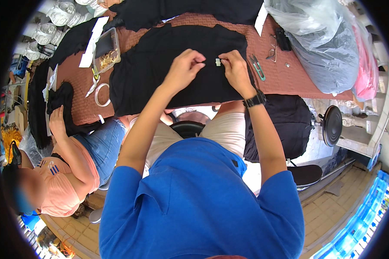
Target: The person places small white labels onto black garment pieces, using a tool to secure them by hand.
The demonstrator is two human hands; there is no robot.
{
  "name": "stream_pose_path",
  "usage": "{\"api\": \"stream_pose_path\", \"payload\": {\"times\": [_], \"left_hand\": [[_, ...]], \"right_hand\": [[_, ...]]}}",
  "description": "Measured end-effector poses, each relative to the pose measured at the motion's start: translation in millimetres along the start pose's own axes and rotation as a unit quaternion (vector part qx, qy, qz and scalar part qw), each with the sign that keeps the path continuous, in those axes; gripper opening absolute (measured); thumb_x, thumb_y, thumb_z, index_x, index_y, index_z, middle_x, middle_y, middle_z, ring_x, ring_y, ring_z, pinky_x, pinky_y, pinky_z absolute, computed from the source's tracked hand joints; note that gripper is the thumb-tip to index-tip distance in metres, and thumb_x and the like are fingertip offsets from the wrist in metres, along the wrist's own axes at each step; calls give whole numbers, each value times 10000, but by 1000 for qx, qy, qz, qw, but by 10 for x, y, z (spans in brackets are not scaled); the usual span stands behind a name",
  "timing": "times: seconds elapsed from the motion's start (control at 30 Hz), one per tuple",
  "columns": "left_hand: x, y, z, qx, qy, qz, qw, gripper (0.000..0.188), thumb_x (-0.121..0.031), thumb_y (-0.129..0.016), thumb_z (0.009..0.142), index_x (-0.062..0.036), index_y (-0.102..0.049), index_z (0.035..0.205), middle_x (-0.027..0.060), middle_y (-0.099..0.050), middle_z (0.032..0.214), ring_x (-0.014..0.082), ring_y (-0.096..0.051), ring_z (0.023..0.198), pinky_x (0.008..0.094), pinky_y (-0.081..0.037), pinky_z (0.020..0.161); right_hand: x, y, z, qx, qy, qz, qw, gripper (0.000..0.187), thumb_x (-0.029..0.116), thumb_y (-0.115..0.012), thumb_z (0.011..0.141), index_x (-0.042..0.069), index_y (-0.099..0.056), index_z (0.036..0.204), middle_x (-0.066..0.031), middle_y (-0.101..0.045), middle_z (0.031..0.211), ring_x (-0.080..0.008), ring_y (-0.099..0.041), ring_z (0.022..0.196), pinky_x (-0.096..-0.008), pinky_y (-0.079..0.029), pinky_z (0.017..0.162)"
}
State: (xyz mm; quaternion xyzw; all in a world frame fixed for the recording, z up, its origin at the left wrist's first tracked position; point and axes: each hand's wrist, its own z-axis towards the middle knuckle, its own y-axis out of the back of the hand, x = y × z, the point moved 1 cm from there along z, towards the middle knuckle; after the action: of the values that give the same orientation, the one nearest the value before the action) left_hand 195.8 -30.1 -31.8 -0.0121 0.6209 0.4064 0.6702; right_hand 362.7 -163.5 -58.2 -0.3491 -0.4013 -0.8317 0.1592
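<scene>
A black cloth piece (160, 47) lies spread on the table before me, and both my hands are over its middle. A small pale label (218, 62) shows against the black cloth, at the fingertips of my right hand (236, 71). That hand's thumb and forefinger are closed at the label's edge. To the left, my left hand (186, 69) has its fingers bent, with a small gap between thumb and forefinger; nothing shows in it. Green thread snips (257, 68) lie just right of my right hand, near the cloth's edge.
Left of the cloth are a clear plastic box (106, 51) with small gold pieces and a white ring (102, 95). Glasses (272, 48) and a bulging plastic bag (324, 43) lie on the right. A co-worker's hand (57, 121) rests on black cloth at left.
</scene>
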Motion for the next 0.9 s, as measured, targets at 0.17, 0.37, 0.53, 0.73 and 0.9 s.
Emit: {"api": "stream_pose_path", "payload": {"times": [0.17,0.37,0.53,0.73,0.9], "left_hand": [[250,-438,224,-9,-19,97,995,339,-121,-772,852,-81,-700,1182,63,-600,1031,207,-614,849,330,-526,781],[289,-401,190,21,-22,131,991,456,-230,-797,835,-110,-692,1263,69,-568,1081,238,-581,986,363,-502,867],[304,-403,196,22,-50,152,987,476,-266,-788,841,-116,-689,1281,88,-550,1089,275,-561,1051,384,-477,932],[309,-396,192,21,-49,152,987,473,-265,-782,846,-118,-688,1285,92,-545,1100,281,-555,1068,391,-470,948],[321,-409,190,21,-47,153,987,473,-272,-778,850,-119,-687,1288,96,-541,1102,282,-553,1068,392,-468,955]], "right_hand": [[-152,-83,55,6,-28,-11,1000,127,-32,-672,853,-16,-727,966,-169,-619,915,-351,-648,828,-428,-516,744],[-183,-69,130,71,-78,-15,994,76,27,-705,852,19,-729,924,-148,-624,894,-340,-658,828,-426,-519,729],[-222,-113,145,85,-53,-82,992,74,75,-699,875,35,-691,936,-148,-627,915,-346,-657,823,-451,-519,737],[-237,-62,196,63,-40,9,997,86,16,-689,865,8,-671,949,-162,-624,923,-368,-655,836,-443,-525,742],[-268,-68,190,98,-24,-30,994,80,-3,-686,853,0,-662,930,-178,-614,919,-379,-649,835,-445,-521,737]]}}
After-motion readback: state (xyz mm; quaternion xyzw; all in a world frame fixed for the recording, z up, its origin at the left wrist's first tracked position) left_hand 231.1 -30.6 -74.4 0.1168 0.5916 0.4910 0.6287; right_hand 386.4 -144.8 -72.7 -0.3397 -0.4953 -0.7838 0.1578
